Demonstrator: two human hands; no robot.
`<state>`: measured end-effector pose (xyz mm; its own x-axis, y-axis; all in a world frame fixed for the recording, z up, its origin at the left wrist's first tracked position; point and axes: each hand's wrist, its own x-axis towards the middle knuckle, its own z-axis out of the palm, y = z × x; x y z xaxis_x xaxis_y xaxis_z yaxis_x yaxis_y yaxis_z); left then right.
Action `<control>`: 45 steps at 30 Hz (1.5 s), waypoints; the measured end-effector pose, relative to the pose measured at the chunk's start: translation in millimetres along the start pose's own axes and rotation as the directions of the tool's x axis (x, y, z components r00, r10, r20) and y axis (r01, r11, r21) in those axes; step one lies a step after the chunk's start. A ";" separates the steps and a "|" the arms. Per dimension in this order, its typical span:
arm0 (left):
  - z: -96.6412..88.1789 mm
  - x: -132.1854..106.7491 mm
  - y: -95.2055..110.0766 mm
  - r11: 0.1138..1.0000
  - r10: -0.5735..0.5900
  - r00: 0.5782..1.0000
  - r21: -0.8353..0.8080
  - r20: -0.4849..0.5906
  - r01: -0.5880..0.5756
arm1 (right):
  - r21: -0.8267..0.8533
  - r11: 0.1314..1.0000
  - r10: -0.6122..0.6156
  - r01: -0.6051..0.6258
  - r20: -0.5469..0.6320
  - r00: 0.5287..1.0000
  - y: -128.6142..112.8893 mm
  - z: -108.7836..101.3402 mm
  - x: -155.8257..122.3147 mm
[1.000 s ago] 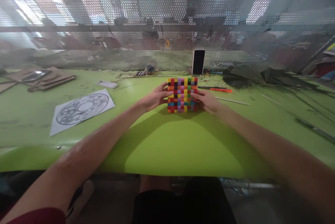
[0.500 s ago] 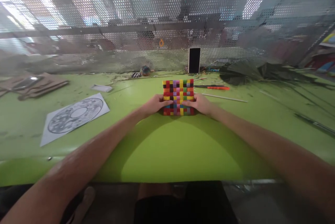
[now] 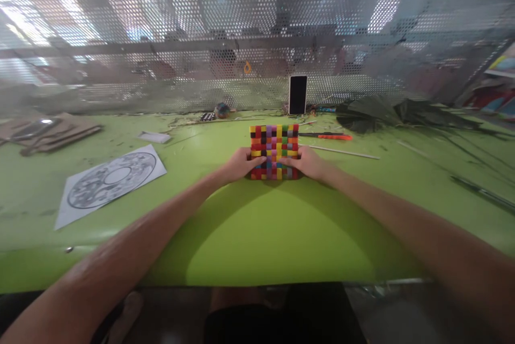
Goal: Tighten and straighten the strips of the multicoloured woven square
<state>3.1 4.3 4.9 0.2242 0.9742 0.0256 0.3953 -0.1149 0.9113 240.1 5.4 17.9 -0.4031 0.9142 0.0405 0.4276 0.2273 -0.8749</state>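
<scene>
Head view: green table (image 3: 257,236) fronts a perforated metal screen (image 3: 161,38).

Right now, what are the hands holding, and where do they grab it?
Both hands, left hand and right hand, hold the colourful checkered block by its lower side edges.

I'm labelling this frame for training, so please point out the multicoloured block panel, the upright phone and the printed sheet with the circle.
multicoloured block panel (image 3: 274,140), head view, on its upper rows
upright phone (image 3: 298,94), head view, middle of the dark screen
printed sheet (image 3: 111,180), head view, on the circular drawing
</scene>
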 end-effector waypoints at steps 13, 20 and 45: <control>-2.1 3.4 -8.3 0.974 0.179 0.979 -0.160 0.097 -0.162 | -0.034 0.998 -0.051 0.051 0.003 0.999 6.6 -2.2 4.2; -4.6 7.4 -11.6 0.990 0.137 0.990 -0.025 0.017 -0.136 | -0.054 0.998 -0.023 0.022 -0.014 1.000 4.1 -0.8 3.6; -41.3 -54.4 76.1 0.912 0.400 0.846 -0.057 0.352 -0.407 | 0.206 0.977 0.054 -0.051 -0.011 0.998 10.5 -1.7 6.5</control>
<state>-15.7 -49.4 89.8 0.6616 0.7099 0.2414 0.2182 -0.4903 0.8438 243.3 14.3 9.8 -0.3703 0.9289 -0.0017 0.2712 0.1063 -0.9566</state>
